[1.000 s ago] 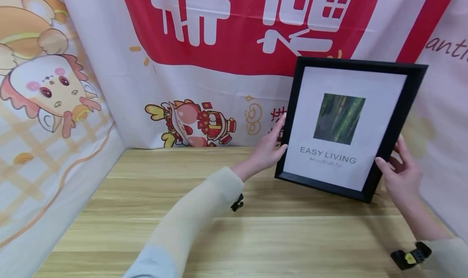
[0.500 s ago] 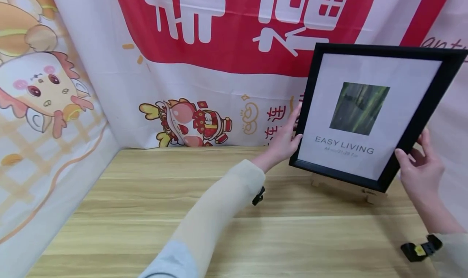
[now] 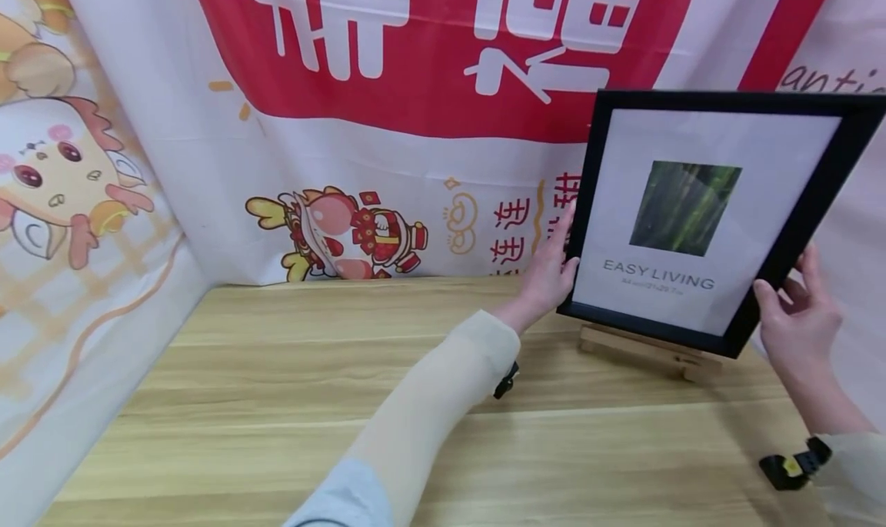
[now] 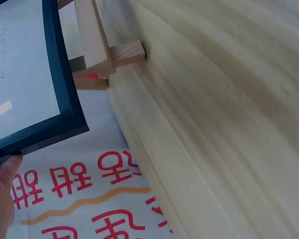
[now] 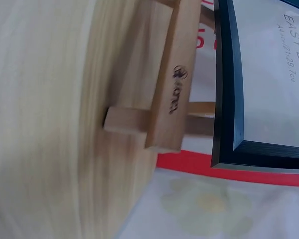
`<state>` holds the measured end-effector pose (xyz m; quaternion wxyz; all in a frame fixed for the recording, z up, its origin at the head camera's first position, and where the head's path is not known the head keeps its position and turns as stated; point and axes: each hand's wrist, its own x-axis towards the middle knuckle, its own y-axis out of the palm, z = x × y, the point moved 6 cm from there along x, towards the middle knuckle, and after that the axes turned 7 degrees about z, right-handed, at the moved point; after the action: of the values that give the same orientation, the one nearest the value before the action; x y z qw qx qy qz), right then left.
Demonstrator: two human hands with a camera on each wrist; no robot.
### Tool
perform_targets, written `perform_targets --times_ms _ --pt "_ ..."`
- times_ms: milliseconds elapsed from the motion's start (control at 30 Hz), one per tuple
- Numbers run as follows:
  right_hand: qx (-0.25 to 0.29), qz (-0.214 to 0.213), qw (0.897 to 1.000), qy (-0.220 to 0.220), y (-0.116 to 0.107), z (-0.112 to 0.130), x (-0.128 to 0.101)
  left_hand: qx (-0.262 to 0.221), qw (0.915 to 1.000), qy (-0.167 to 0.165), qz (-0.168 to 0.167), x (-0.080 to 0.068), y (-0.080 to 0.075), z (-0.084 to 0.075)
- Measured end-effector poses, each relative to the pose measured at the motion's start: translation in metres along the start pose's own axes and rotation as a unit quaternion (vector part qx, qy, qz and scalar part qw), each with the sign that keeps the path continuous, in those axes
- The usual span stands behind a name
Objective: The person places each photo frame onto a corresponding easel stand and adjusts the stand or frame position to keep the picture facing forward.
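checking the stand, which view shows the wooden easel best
The right wrist view: the wooden easel fills it, ledge and foot sharp. The left wrist view shows one end; the head view only its base under the black frame.

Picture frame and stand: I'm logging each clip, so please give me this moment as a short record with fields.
held thing: black picture frame, print reading EASY LIVING
left hand: grips the frame's left edge
right hand: grips the frame's lower right edge
frame position: lifted, tilted, above the wooden easel, not resting on it
surface: wooden table
backdrop: red and white cartoon banner
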<state>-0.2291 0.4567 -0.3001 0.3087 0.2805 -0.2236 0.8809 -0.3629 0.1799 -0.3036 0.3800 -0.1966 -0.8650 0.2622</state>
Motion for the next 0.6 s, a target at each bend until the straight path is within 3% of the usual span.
perform_targets --times_ms 200,433,600 --pt "0.011 -0.005 1.0 0.006 -0.007 -0.013 0.001 -0.006 0.9999 -0.006 0.013 0.001 0.014 0.002" --pt "0.135 0.006 0.991 0.008 -0.008 -0.019 0.002 -0.007 0.9996 -0.014 0.022 0.003 0.022 0.004" --pt "0.117 0.025 0.993 0.026 -0.007 -0.017 0.004 -0.007 0.999 -0.024 0.036 0.009 0.025 0.005"
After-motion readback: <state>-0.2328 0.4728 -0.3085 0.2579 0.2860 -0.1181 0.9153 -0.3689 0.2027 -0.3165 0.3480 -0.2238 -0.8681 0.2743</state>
